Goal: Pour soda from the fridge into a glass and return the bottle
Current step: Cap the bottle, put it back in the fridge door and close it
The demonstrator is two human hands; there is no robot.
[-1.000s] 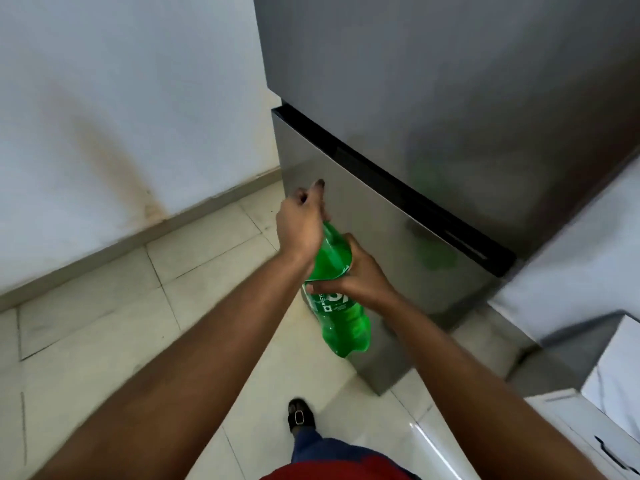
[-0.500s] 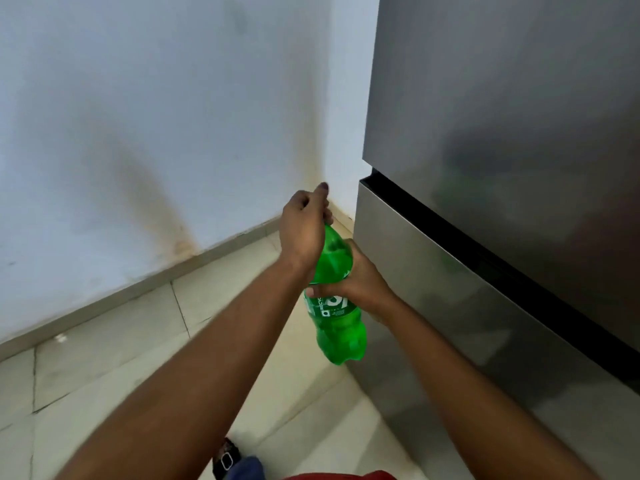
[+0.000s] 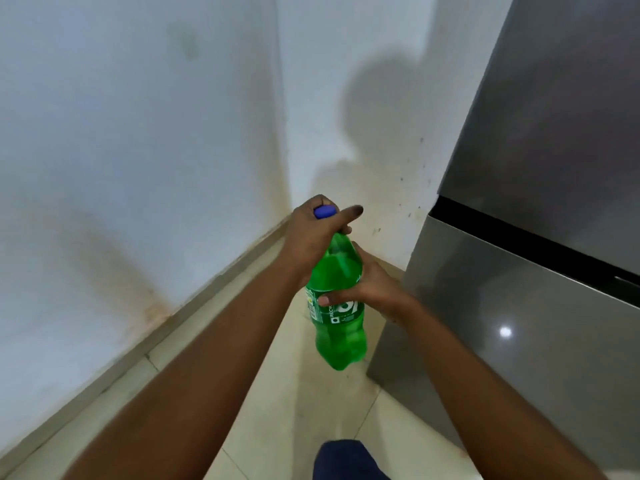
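A green soda bottle (image 3: 341,336) hangs upright in front of me, held in both hands above the floor. My right hand (image 3: 367,289) wraps around its labelled middle. Fingers of my left hand (image 3: 313,233) close over the blue cap (image 3: 324,211) at the top, with the index finger sticking out. The grey fridge (image 3: 540,237) stands to the right with both doors shut, a dark gap between the upper and lower door. No glass is in view.
A white stained wall (image 3: 121,150) meets another in a corner behind the bottle, with a beige skirting along the floor. Pale floor tiles (image 3: 287,410) lie below. My blue trouser leg (image 3: 346,460) shows at the bottom edge.
The view has swung left, so the fridge sits further right and the wall corner shows. The blue cap is now visible under my left hand. Both hands stay on the bottle.
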